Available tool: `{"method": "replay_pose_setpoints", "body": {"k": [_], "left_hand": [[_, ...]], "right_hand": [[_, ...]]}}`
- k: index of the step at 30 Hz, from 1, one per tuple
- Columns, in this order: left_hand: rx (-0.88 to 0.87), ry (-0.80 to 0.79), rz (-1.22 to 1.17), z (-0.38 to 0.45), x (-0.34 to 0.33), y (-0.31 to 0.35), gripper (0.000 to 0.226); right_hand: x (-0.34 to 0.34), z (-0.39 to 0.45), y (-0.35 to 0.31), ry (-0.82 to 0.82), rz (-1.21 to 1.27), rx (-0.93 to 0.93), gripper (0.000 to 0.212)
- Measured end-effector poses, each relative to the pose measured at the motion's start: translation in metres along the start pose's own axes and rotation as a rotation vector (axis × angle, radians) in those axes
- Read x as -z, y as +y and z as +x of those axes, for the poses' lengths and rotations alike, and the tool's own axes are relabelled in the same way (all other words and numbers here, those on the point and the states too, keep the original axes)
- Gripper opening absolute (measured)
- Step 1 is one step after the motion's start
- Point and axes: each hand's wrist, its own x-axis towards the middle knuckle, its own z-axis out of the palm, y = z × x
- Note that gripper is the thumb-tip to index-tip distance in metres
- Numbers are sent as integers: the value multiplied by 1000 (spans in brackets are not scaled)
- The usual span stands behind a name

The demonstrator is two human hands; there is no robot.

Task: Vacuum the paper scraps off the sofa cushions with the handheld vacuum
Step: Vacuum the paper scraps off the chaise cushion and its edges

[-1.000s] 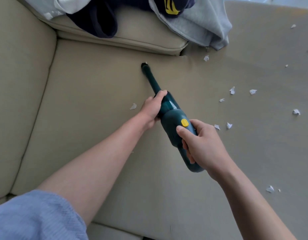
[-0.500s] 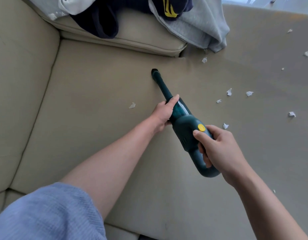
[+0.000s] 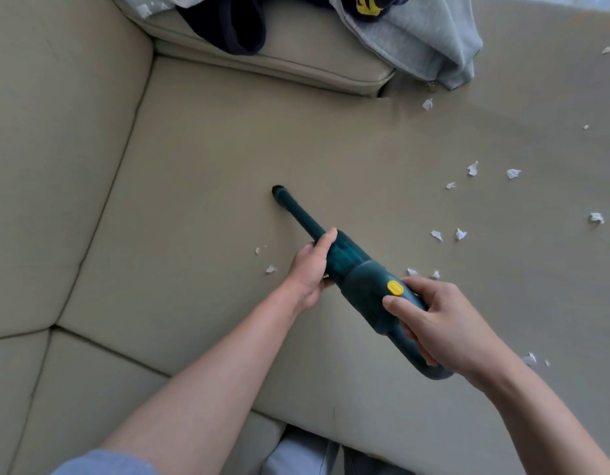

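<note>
A dark green handheld vacuum (image 3: pixel 356 272) with a yellow button lies slanted over the beige seat cushion (image 3: pixel 200 159). Its narrow nozzle tip (image 3: pixel 279 192) touches the fabric. My right hand (image 3: pixel 437 327) grips the rear handle, thumb beside the button. My left hand (image 3: pixel 312 269) holds the front of the body where the nozzle starts. Two white paper scraps (image 3: pixel 271 269) lie just left of my left hand. Several more scraps (image 3: pixel 473 169) are scattered over the cushion to the right, and two scraps (image 3: pixel 413 271) lie right next to the vacuum body.
A grey garment (image 3: pixel 430 39) and a dark navy one (image 3: pixel 228 25) hang over the back cushion (image 3: pixel 296 66) at the top. The sofa arm (image 3: pixel 49 149) rises on the left. The seat's front edge (image 3: pixel 296 416) runs below my arms.
The nozzle has been pulled back from the seam under the back cushion toward the middle of the seat. The lone scraps on the left now lie close to my left hand.
</note>
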Motion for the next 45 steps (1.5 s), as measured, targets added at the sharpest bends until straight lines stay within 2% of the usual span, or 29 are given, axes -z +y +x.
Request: {"method": "replay_pose_setpoints", "body": {"k": [3, 8, 16, 27, 32, 37, 45], "left_hand": [[14, 22, -12, -9, 7, -11, 52], [25, 65, -41, -32, 20, -32, 41], [39, 71, -134, -69, 50, -77, 46], [140, -10, -121, -98, -4, -126, 55], [144, 12, -153, -99, 7, -145, 49], [135, 44, -86, -102, 7, -152, 48], [121, -95, 148, -102, -79, -162, 51]], "right_hand": [[-6, -5, 2, -38, -18, -25, 21], [-9, -17, 7, -119, -100, -5, 21], [-29, -41, 24, -205, -212, 5, 20], [11, -89, 68, -121, -274, -60, 19], [-14, -108, 83, -101, -193, -95, 15], [-32, -122, 100, -47, -151, -51, 23], [27, -150, 147, 99, 20, -73, 17]]}}
